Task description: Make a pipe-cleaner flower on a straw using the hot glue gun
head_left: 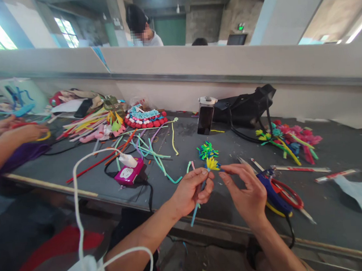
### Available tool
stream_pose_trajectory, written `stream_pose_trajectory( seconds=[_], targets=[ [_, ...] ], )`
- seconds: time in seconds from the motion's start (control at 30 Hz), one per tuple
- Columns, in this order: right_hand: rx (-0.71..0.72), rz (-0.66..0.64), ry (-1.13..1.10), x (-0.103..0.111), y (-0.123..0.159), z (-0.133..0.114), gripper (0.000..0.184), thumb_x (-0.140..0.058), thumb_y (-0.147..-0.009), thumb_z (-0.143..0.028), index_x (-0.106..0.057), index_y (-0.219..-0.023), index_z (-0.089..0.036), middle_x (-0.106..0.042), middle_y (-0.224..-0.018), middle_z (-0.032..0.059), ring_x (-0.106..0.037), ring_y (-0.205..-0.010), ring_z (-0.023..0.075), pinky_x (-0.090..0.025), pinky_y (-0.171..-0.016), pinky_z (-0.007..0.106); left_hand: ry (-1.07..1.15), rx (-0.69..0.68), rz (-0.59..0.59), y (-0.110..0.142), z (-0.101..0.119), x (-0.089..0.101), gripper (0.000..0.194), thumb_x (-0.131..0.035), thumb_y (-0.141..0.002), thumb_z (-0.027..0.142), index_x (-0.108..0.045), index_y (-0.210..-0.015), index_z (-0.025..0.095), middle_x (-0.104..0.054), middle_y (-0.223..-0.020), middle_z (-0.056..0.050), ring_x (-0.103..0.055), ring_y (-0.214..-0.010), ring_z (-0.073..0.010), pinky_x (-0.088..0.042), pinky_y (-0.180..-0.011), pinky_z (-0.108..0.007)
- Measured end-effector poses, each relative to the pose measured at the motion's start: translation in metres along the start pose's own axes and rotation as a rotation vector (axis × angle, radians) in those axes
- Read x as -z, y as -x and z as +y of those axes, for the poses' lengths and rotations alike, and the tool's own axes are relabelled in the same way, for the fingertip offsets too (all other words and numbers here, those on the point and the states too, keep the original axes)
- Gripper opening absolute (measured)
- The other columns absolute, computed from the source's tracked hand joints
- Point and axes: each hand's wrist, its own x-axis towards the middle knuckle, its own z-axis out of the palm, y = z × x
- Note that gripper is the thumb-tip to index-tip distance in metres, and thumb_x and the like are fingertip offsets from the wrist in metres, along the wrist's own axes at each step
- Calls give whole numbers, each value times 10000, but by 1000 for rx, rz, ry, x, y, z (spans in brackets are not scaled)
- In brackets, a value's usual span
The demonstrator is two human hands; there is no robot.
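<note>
We are working at a dark bench (237, 142), where a phone (205, 120) is standing on end against a bottle (209, 101). In front of the phone, on our side, we are holding a yellow flower (212, 163) above the bench. Our left hand (195, 188) is carrying it: thumb and forefinger are pinching it just below the petals, the other fingers are curling in, and a pale blue stem (195, 216) is pointing down beneath them. Our right hand (249, 190) is hovering just beside the flower, its thumb and forefinger tips lying close together next to a small blue bit (220, 166); we cannot tell whether they are pinching it.

Between the phone and the flower, a green and blue cluster (207, 150) is lying. To the phone's right, a black bag (245, 106) is resting, and farther right a heap of blooms (303, 137) is lying; nearer us on that side, a blue tool (274, 193) and red scissors (297, 199) are touching. To the phone's left, loose stems (161, 165) are straggling, a purple socket (129, 174) is holding a white plug (127, 160), and a beaded piece (145, 119) is lying beside a bundle (85, 125). Far left of the phone, a co-worker's hands (28, 132) are holding something red.
</note>
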Motion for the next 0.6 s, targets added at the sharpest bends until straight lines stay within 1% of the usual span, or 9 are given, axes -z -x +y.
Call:
stream_pose_trajectory(
  seconds=[0.2, 0.4, 0.6],
  targets=[
    [25, -23, -14, -1, 0, 1, 92, -657, -862, -175, -674, -937, -224, -671, -881, 13, -617, -855, 160, -494, -783, 325, -19, 25, -46, 1, -1, 0, 205, -571, -877, 362, -567, -859, 158, -441, -484, 65, -220, -341, -38, -139, -346, -186],
    [29, -15, 1, 0, 1, 1, 42, -634, -876, -193, -656, -896, -221, -666, -854, 16, -620, -829, 170, -494, -763, 334, -54, 61, -29, 2, -1, 0, 221, -590, -860, 373, -573, -832, 155, -364, -453, 86, -176, -358, -36, -112, -365, -189],
    [32, -26, 30, 1, -1, 1, 45, -616, -884, -202, -644, -854, -220, -659, -823, 9, -615, -807, 167, -483, -757, 335, -80, 72, -15, 2, 0, -1, 221, -618, -838, 366, -577, -801, 153, -356, -460, 91, -156, -366, -28, -96, -372, -193]
  ],
)
